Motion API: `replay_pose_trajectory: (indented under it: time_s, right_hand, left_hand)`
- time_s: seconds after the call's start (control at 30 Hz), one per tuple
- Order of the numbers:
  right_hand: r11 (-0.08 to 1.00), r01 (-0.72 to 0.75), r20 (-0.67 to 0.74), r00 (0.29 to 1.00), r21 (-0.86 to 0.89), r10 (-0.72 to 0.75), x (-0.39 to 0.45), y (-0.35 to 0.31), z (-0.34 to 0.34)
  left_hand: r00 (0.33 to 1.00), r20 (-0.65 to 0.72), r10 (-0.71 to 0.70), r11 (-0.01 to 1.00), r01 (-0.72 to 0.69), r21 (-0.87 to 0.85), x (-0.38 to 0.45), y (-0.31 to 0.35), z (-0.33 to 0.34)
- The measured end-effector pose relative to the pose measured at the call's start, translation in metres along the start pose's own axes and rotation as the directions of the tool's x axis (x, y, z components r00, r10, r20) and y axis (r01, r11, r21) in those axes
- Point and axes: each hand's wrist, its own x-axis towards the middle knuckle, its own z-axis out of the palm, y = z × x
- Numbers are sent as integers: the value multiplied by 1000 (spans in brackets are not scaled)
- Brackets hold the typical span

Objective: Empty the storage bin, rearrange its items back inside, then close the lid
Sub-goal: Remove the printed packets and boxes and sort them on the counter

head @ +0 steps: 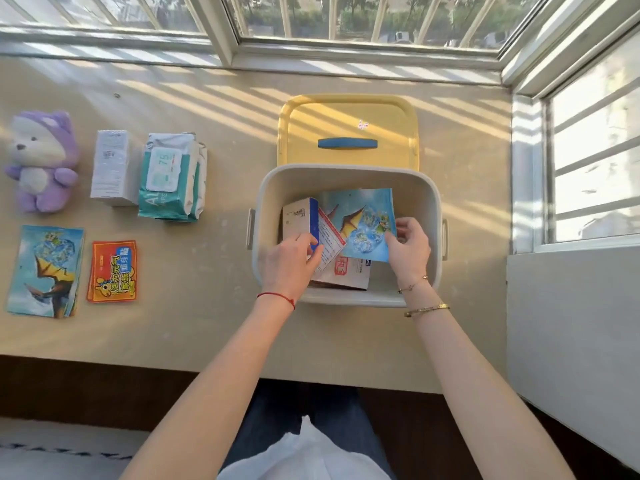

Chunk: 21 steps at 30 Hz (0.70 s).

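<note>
A home: sunlit bay window (346, 19), plush toy (41, 161), wet wipes (169, 174) on the table (214, 323)

- Both hands are down in the open off-white plastic storage bin (429, 202) near the tabletop's right edge.
- Left hand (289, 263) grips a white-and-blue cardboard box (299, 216).
- Right hand (408, 249) pinches a blue dragon-print flat packet (360, 220).
- Yellow plastic lid with blue handle (348, 129) lies just behind the bin.
- Purple plush bear (41, 161), wipes packs (171, 176) and sachets line the left edge.
</note>
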Motion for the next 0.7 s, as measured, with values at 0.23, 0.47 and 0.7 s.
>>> replay_pose_trajectory:
  time_s: [0.23, 0.47, 0.7]
  right_hand:
    - [965, 63, -132, 991, 256, -29, -49, -13, -24]
    - [856, 22, -36, 999, 517, -3, -91, -14, -36]
    - [837, -57, 132, 991, 544, -18, -113, -30, -33]
  left_hand:
    - [899, 275, -341, 757, 436, -486, -4, 46, -1]
    - [713, 609, -347, 9, 652, -758, -15, 60, -20]
    - [847, 345, -404, 134, 428, -894, -27, 46, -48]
